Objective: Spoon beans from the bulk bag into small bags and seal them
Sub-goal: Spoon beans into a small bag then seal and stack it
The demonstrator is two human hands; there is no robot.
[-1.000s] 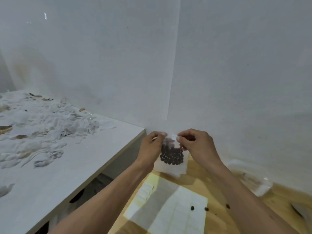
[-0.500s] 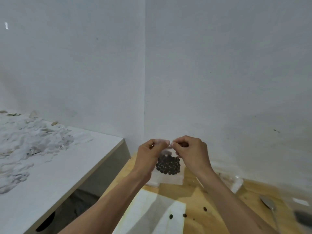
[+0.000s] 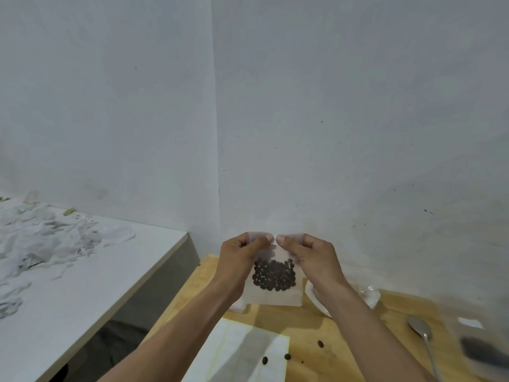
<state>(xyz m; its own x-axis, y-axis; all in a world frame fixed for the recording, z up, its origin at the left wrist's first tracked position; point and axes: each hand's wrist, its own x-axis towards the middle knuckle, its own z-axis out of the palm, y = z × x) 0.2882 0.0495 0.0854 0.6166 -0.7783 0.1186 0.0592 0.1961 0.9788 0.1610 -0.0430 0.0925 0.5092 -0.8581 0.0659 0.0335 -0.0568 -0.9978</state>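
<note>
A small clear bag (image 3: 275, 295) with a cluster of dark beans (image 3: 274, 274) in its lower half hangs upright above the wooden table. My left hand (image 3: 238, 261) pinches its top edge on the left and my right hand (image 3: 311, 257) pinches it on the right, thumbs almost touching at the middle. A metal spoon (image 3: 421, 330) lies on the table at the right. The blurred bulk bag (image 3: 484, 343) with dark beans inside stands at the far right edge.
Loose beans (image 3: 320, 343) lie on the wooden table (image 3: 344, 343) beside a white sheet (image 3: 242, 354). Crumpled clear plastic (image 3: 369, 295) sits behind my right wrist. A white table (image 3: 82, 285) at the left carries a heap of torn white scraps (image 3: 41, 238). Walls meet in a corner just behind.
The view has tilted down and the hands have lifted the bag slightly; both thumbs have come together at the middle of the bag's top edge.
</note>
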